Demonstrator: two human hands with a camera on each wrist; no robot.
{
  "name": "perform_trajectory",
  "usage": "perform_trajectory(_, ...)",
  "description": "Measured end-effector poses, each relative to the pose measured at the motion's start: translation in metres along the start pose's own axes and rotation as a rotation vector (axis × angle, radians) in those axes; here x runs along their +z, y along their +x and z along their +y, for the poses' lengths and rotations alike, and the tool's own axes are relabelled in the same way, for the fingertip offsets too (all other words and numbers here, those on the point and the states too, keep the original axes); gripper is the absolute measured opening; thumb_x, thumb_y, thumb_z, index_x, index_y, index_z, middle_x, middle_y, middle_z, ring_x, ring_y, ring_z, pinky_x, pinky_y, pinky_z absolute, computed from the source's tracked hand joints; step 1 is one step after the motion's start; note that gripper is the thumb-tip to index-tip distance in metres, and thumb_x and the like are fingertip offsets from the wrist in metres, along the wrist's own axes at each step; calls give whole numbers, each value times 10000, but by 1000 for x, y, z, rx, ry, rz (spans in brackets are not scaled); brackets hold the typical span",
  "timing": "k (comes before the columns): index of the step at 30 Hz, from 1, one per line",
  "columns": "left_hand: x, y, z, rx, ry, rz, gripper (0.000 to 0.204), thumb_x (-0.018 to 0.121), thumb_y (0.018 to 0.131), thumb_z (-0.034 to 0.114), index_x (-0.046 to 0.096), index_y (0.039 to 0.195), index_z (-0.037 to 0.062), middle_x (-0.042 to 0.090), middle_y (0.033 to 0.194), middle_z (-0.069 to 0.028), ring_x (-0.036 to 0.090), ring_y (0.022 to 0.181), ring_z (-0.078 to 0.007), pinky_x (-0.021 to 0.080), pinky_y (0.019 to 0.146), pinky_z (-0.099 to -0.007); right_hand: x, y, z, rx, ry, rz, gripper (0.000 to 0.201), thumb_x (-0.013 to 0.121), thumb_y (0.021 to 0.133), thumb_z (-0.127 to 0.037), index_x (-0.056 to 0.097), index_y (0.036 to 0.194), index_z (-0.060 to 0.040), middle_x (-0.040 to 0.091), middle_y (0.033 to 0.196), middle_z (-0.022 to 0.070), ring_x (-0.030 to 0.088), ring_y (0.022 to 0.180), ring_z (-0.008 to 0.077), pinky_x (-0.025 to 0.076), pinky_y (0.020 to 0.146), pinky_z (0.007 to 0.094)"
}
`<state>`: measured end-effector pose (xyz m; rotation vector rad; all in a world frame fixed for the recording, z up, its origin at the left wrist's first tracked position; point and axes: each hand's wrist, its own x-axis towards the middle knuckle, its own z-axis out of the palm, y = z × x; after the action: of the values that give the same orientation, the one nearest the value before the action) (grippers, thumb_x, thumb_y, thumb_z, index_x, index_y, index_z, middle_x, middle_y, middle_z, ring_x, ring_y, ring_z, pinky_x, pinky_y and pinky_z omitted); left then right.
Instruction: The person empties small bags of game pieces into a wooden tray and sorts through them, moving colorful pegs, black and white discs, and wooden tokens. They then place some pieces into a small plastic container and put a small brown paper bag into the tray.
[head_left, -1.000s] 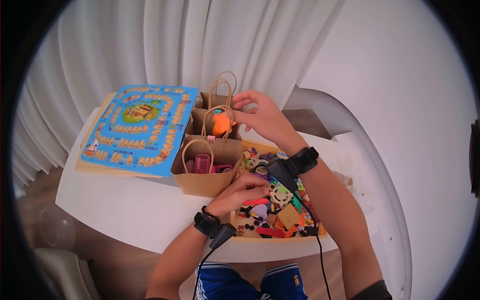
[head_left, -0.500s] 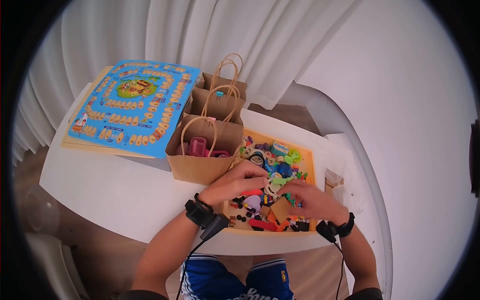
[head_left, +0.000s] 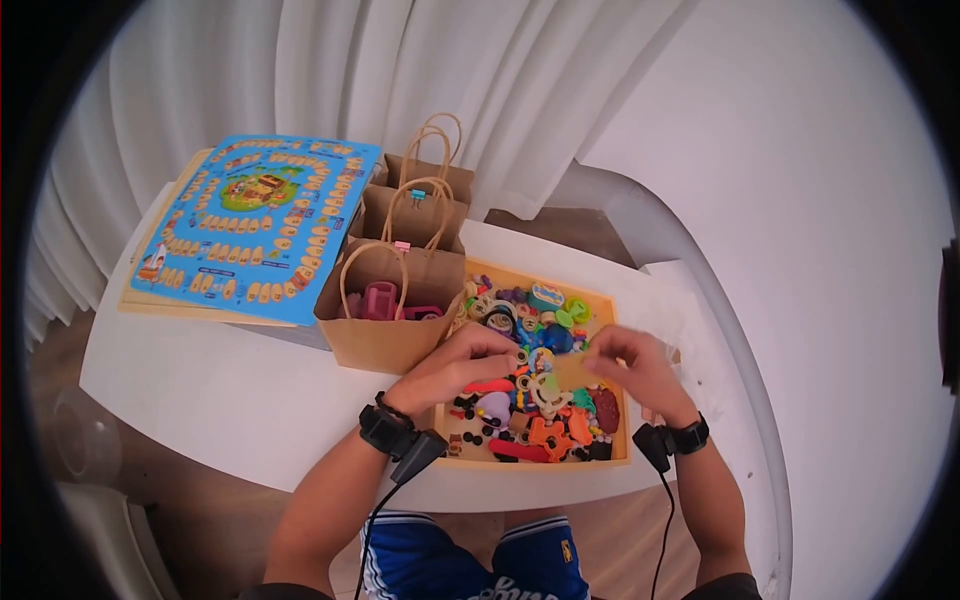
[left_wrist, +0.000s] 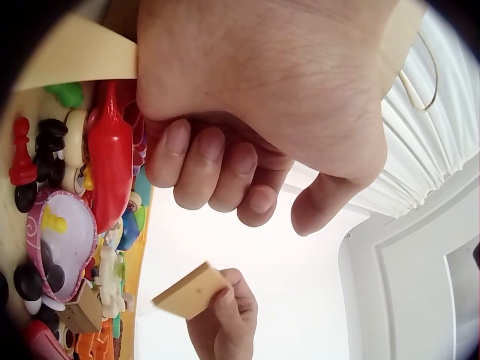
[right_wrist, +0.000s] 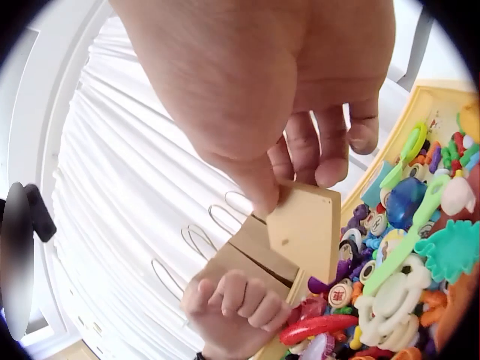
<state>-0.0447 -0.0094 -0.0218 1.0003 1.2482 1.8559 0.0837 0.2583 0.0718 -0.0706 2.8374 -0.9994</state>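
A: Wooden block (right_wrist: 304,232), anyone see where it's at?

B: Yep, big stuff first. White table (head_left: 200,410), blue game board (head_left: 245,225) on its left side, toy tray (head_left: 540,464) crammed with bits and pieces on the right, brown paper bags (head_left: 375,347) lined up between them.

A: And the hands?

B: Left hand (head_left: 465,360) is by the nearest bag, fingers loosely curled side by side, thumb apart. Right hand (head_left: 640,370) has thumb and fingers pinched on the block, up above the toys. Oh, and a little teal clip (head_left: 418,196) on one bag.
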Motion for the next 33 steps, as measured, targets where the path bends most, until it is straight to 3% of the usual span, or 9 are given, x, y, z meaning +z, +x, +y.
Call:
perform_trajectory(2, 4, 0, 7, 50, 30, 0, 363, 633, 1006, 286, 503, 766, 47, 383, 685, 77, 321, 660, -36, 254, 602, -255, 0, 6, -3, 104, 255, 270, 206, 790, 933, -181, 702, 1045, -33, 730, 902, 49, 656, 749, 114, 515, 700, 282)
perform_trajectory(4, 1, 0, -1, 27, 15, 17, 321, 655, 998, 264, 581, 840, -6, 469, 730, 48, 395, 708, -48, 307, 635, -259, -4, 0, -9, 109, 84, 305, 179, 779, 934, -180, 708, 980, -23, 726, 875, 51, 673, 755, 135, 526, 685, 295)
perform_trajectory(6, -1, 0, -5, 6, -3, 40, 311, 677, 990, 243, 659, 915, -59, 554, 775, 20, 470, 755, -61, 361, 669, -263, 0, -15, -3, 102, -188, 174, 165, 775, 947, -174, 716, 966, -22, 681, 775, 20, 617, 690, 83, 497, 641, 263)
perform_trajectory(10, 1, -1, 0, -11, -35, 11, 310, 666, 1006, 256, 621, 839, -2, 515, 720, 44, 439, 685, -37, 323, 606, -252, 26, -41, -21, 160, -350, -26, 256, 816, 886, -261, 709, 932, -33, 727, 790, 121, 718, 720, 241, 540, 651, 361)
perform_trajectory(11, 2, -1, 0, -41, -65, 7, 317, 662, 1012, 265, 607, 819, 20, 498, 700, 53, 422, 659, -29, 305, 583, -249, 35, -46, -15, 187, -375, 3, 298, 833, 848, -274, 683, 969, -47, 741, 853, 135, 740, 779, 297, 558, 690, 389)
perform_trajectory(14, 1, -2, 5, -60, -73, -22, 318, 652, 1022, 268, 584, 801, 49, 463, 673, 68, 388, 621, -18, 271, 555, -247, 48, -52, -14, 130, -478, 60, 337, 828, 843, -258, 636, 1029, -52, 741, 902, 128, 742, 805, 286, 560, 700, 389)
perform_trajectory(24, -3, 0, -4, 5, -43, -50, 273, 653, 1024, 233, 635, 861, 16, 500, 696, 56, 404, 629, -20, 292, 559, -242, 29, -48, -37, 265, -131, -112, 370, 844, 816, -144, 620, 1095, -50, 685, 942, 76, 698, 868, 260, 550, 779, 394)
perform_trajectory(26, -2, -2, 1, -44, -51, -10, 270, 666, 1016, 237, 666, 918, -15, 533, 734, 42, 430, 666, -23, 316, 584, -236, 40, -45, -24, -75, -212, -169, 339, 833, 834, -151, 625, 1081, -47, 663, 1018, 94, 675, 988, 251, 537, 843, 383)
perform_trajectory(33, -2, -1, -2, -5, -6, 29, 301, 691, 993, 246, 668, 951, -51, 557, 790, 33, 475, 759, -44, 368, 657, -247, 54, -37, -12, -163, -332, -175, 371, 856, 833, -212, 644, 1094, -55, 633, 1000, 106, 643, 981, 277, 522, 852, 383)
